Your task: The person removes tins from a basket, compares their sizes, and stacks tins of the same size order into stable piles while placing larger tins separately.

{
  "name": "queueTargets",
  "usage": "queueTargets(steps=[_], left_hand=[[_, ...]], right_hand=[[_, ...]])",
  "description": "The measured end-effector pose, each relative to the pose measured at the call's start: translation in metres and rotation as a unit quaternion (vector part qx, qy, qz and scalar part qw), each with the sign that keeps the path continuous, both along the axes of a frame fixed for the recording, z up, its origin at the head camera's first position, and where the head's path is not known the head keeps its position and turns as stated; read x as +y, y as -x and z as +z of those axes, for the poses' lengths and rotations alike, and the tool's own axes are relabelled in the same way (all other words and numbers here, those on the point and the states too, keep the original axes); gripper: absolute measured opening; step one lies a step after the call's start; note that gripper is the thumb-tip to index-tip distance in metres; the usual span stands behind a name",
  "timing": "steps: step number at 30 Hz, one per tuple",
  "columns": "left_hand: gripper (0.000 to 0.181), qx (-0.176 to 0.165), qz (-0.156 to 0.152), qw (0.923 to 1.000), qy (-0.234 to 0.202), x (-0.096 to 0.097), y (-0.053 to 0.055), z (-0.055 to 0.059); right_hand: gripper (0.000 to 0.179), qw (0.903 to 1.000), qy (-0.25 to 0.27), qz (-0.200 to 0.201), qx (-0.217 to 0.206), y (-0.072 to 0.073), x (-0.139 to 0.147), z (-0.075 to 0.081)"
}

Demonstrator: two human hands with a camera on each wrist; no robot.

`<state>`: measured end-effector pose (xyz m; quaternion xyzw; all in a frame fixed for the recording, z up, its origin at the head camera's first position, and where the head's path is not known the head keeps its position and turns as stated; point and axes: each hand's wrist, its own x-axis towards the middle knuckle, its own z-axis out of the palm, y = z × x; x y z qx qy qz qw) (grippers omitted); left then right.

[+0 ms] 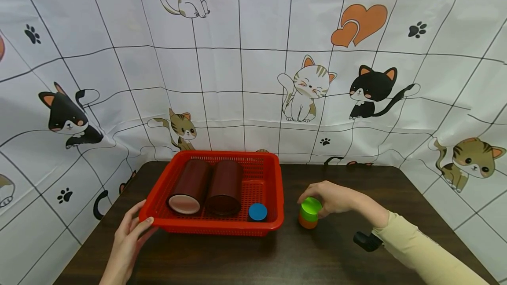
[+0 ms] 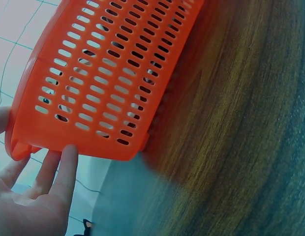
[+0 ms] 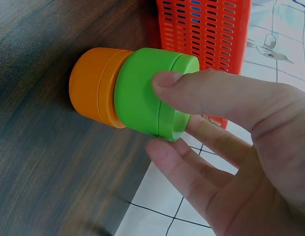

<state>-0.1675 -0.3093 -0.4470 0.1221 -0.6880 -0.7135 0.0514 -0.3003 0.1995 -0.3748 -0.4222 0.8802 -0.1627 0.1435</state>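
My left hand (image 1: 128,234) grips the near left corner of a red plastic basket (image 1: 214,225), thumb on the rim and fingers below it, as the left wrist view shows. Inside the basket lie two dark brown cylinders (image 1: 191,184), side by side, one with a pale end. A small round container with a blue lid (image 1: 258,211) sits in the near right corner. To the right of the basket, my right hand (image 1: 330,197) pinches a green round container (image 3: 147,93) between thumb and fingers. An orange round container (image 3: 96,86) stands directly under the green one on the table.
The dark wood-grain table (image 1: 301,263) holds everything. Behind and along its sides hangs a white sheet (image 1: 257,78) with grid lines and cartoon cats. A black strap-like piece (image 1: 367,241) shows beside the right sleeve.
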Motion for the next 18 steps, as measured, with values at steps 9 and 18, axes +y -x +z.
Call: queueTargets(steps=[9, 18], left_hand=[[0.066, 0.004, -0.001, 1.0, 0.006, -0.0006, 0.0008, -0.0013], [0.065, 0.008, 0.0, 1.0, 0.006, -0.0003, 0.0008, -0.0009]], right_hand=[[0.052, 0.9999, -0.011, 0.0, 0.007, -0.0004, -0.0006, 0.0003], [0.055, 0.9998, -0.018, -0.007, -0.002, -0.002, -0.002, 0.005]])
